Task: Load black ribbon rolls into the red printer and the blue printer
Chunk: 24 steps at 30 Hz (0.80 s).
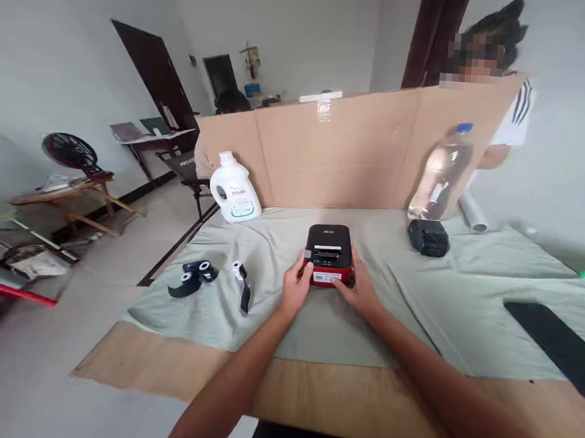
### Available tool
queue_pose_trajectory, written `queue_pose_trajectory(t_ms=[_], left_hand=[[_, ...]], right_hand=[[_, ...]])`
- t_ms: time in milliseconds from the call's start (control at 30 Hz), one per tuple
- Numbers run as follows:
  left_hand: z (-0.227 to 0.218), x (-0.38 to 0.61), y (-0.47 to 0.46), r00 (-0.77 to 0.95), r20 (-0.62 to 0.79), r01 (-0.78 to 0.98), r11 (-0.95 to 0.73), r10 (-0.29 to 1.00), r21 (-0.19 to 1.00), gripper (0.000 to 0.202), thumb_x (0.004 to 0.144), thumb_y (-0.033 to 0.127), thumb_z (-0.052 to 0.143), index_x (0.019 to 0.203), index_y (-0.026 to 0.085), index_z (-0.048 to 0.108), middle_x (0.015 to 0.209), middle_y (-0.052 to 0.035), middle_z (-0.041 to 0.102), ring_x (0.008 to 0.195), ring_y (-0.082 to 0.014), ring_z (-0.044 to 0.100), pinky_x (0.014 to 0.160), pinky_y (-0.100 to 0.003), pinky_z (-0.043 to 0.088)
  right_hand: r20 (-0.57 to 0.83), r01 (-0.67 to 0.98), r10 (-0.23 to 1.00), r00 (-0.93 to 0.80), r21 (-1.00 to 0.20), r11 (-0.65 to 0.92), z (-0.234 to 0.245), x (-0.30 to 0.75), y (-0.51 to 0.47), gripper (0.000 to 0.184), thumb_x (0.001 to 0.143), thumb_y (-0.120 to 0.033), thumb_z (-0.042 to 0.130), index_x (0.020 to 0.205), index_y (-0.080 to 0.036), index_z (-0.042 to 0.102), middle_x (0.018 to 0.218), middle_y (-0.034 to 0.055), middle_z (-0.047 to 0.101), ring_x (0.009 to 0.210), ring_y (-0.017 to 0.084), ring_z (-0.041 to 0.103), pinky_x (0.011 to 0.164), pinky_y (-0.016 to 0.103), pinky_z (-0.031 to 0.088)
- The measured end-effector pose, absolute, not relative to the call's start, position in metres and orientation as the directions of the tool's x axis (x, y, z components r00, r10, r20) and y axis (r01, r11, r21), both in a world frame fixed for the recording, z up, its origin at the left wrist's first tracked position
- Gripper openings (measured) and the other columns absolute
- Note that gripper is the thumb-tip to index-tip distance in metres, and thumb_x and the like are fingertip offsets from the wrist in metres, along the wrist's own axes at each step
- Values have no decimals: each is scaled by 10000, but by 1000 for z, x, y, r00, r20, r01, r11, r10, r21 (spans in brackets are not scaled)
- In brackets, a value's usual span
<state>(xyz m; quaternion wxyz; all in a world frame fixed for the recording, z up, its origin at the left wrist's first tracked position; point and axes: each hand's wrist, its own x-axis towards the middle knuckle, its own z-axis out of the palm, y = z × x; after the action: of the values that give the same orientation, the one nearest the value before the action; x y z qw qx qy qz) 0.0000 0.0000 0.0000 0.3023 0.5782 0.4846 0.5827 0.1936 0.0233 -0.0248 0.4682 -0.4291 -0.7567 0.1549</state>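
A small black and red box-shaped printer [329,236] rests on the cloth in front of me, with a slot in its black top and a white label on its red front. My left hand [296,287] grips its left front corner, thumb near the top edge. My right hand [361,290] holds the right side, with the thumb across the red front. To the left lie dark rolls with white cores [199,272] and a white-cored roll [239,271] with a black strip unwound from it.
A cardboard panel [332,155] stands across the back, with a white jug [237,195] and a water bottle [440,172] before it. A small black device [428,238] and a dark flat slab [554,341] are on the right. A person [514,128] is behind the panel.
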Motion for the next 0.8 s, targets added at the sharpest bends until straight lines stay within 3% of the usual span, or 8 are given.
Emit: queue_pose_trajectory(t_ms=[233,367,533,800], left_hand=[[0,1,-1,-136,374,194,-345,917,918,503,985,464,513,1412,208,579,1445,-59,592,1371,-243,524,1199,-395,383],[-1,0,0,-147,370,169,-346,917,923,514,965,461,554,1417,216,564,1421,-71,610,1313,-249,576,1145,-397,451],[1,-8,3,-105,386,202,-361,916,911,396,948,446,586,1262,211,633,1283,-89,684,1174,-236,657,1040,-383,523],[-3,-15,14,-39,391,136,-383,920,914,283,945,419,589,1147,222,612,1254,-87,665,1171,-218,642,1045,-392,503]], right_hand=[[558,495,815,-157,-670,553,-23,193,21,952,862,-452,670,1612,-271,114,1490,152,475,1361,352,466,1100,553,426],[540,465,829,-144,-703,539,-19,193,21,960,832,-439,705,1603,-281,157,1480,148,478,1342,343,488,1064,534,471],[505,430,854,-124,-748,505,-19,195,22,930,803,-441,741,1573,-294,241,1532,132,423,1277,323,543,999,487,533],[466,375,876,-121,-796,475,-18,197,24,915,755,-430,782,1529,-295,314,1514,132,414,1171,293,589,891,437,590]])
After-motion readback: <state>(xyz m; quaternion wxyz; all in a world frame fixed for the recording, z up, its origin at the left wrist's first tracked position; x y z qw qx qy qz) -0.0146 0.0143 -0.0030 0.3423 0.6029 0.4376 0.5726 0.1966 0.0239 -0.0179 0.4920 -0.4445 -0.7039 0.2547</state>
